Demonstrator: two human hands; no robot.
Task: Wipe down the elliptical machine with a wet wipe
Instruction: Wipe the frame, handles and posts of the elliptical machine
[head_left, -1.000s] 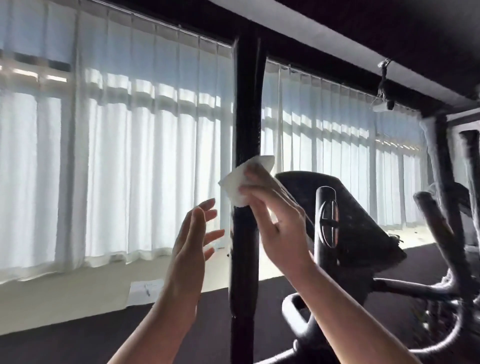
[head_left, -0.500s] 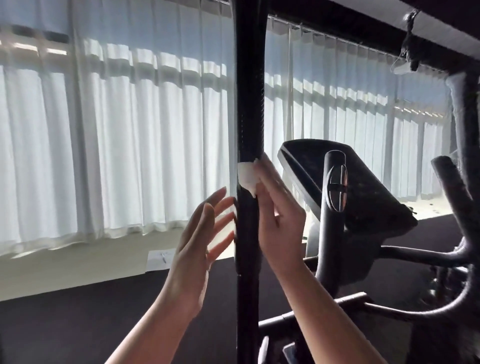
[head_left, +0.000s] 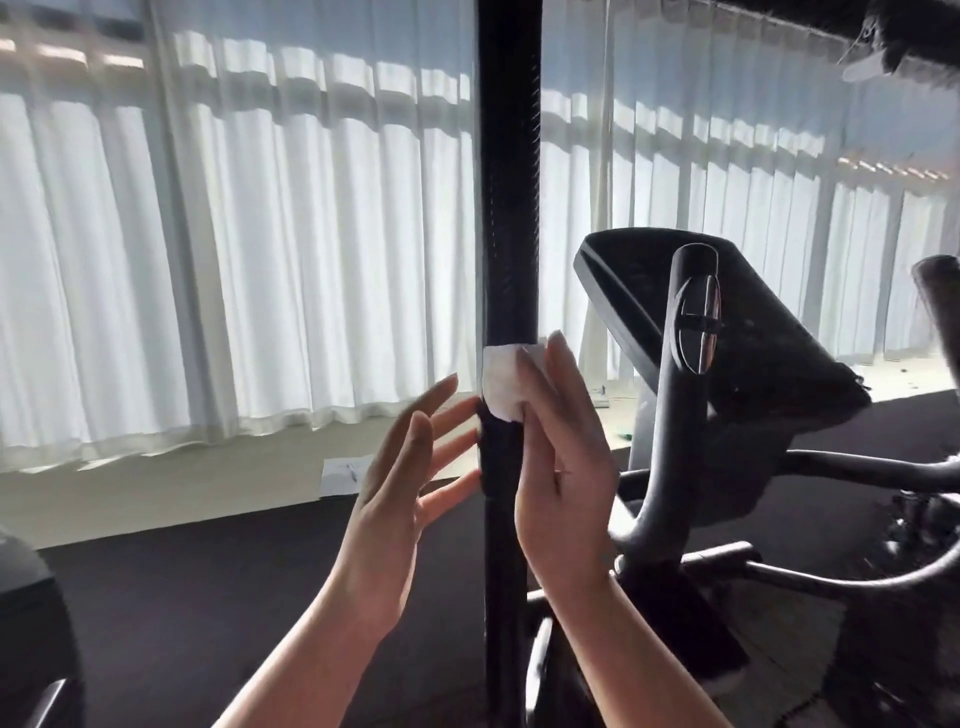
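Two hands work a tall black handlebar of the elliptical machine, one wiping and one hovering.

Largest first: the white curtains backlight everything, so the machine reads as dark shapes, its console to the right of the upright handlebar. The right hand curls its fingers round the bar and clamps the wet wipe against it, likely so the cloth hugs the round tube as it slides. The left hand hangs just beside the bar with fingers spread and straight, holding nothing, seemingly ready to steady it. Compared with a second ago, the wipe is no longer lifted loose near the bar but wrapped flat on it, and the view sits closer and lower.
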